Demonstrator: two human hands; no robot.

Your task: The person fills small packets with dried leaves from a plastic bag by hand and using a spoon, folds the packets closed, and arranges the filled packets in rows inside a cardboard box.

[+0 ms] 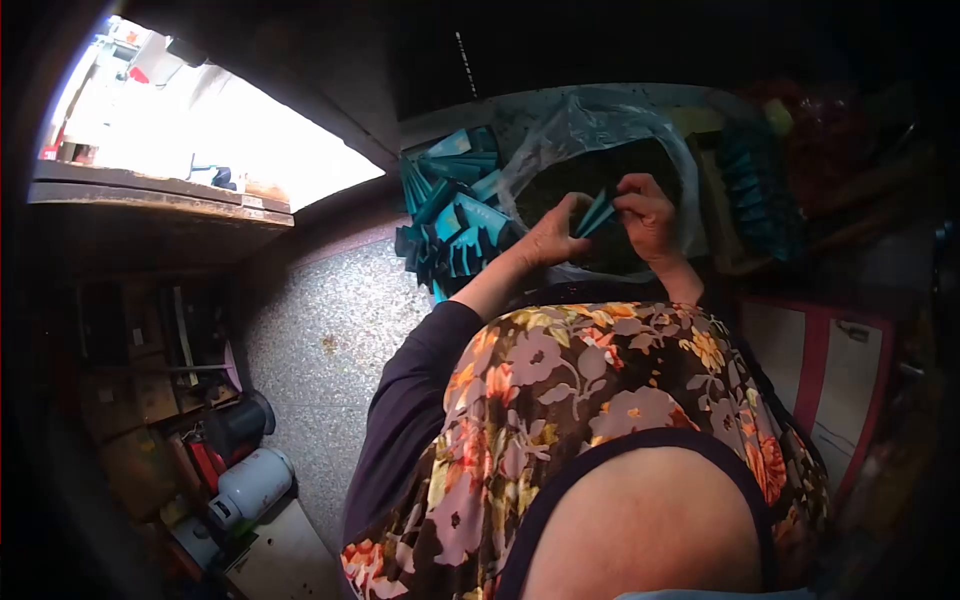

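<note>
My left hand (556,234) pinches a small teal packet (597,214) between thumb and fingers. The packet looks like folded paper or card and stands tilted, its upper end spread apart. At its right edge my right hand (650,216) is closed, with thumb and fingertips on the packet; whether they hold anything else is hidden. Both hands are above a clear plastic bag (672,125), spread wide, with dark greenish-brown contents (560,187) too dim to make out. Left of the bag lies a heap of similar teal packets (458,215), near my left wrist.
More teal pieces (758,190) lie in a row to the right, beside a box edge (715,190). A pink-and-white cabinet (815,380) stands at the lower right. On the speckled floor (330,330) at left are a gas cylinder (255,485) and a dark bucket (240,424).
</note>
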